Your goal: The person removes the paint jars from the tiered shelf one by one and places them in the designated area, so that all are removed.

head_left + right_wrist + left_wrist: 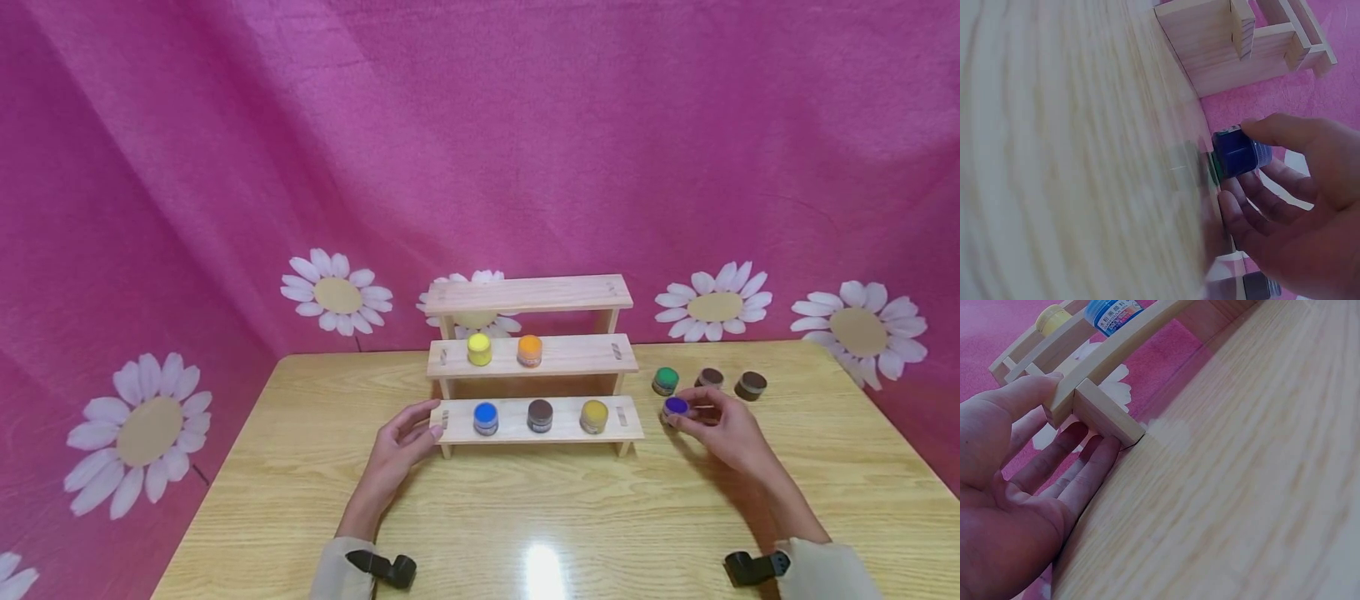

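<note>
A three-step wooden shelf (534,363) stands on the table, with the left end of its lowest step held by my left hand (405,437). In the left wrist view the thumb lies against the step's end and the fingers are beside its leg. To the right of the shelf, my right hand (723,425) pinches a purple-lidded paint jar (675,407) between thumb and fingers. The right wrist view shows that jar's dark blue side (1235,153) close over the table. On the lowest step sit a blue jar (486,418), a brown jar (540,415) and an ochre jar (595,416).
A yellow jar (479,349) and an orange jar (529,351) occupy the middle step. Behind my right hand are a green jar (665,381) and two dark brown jars, one (751,385) farther right. Pink flowered cloth (525,150) hangs behind the wooden table (480,517).
</note>
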Available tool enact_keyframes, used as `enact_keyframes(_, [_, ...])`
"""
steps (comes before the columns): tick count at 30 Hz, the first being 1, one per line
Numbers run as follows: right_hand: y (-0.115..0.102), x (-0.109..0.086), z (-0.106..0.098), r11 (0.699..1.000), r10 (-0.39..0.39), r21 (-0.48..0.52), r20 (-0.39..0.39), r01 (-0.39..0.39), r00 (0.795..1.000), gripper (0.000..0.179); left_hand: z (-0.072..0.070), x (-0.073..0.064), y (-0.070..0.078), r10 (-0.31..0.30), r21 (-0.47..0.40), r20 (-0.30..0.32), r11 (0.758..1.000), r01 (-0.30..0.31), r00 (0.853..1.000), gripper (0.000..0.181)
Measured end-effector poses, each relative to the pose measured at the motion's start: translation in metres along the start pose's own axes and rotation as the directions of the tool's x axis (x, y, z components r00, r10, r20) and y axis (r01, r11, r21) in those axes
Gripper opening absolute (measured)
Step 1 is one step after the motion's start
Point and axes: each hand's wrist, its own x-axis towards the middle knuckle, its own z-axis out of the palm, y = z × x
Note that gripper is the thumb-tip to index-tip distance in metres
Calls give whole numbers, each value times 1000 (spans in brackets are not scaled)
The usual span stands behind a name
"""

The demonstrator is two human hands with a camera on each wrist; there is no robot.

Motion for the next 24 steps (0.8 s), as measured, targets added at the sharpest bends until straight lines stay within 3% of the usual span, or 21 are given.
enact_keyframes(8, [4, 1, 2, 999, -33, -27, 2, 33, 999, 37, 0, -1, 1, 6, 4, 4, 1000, -6, 1000, 48])
enact_keyframes(16, [2, 0, -3, 999, 12, -37, 57, -10, 998, 41, 0, 0, 2, 7, -9, 12, 1000, -7, 1000, 48])
enact_keyframes(24, [2, 0, -2, 999, 9, -40, 71, -6, 997, 42, 0, 1, 0, 13, -4, 15, 1000, -13, 1000, 49])
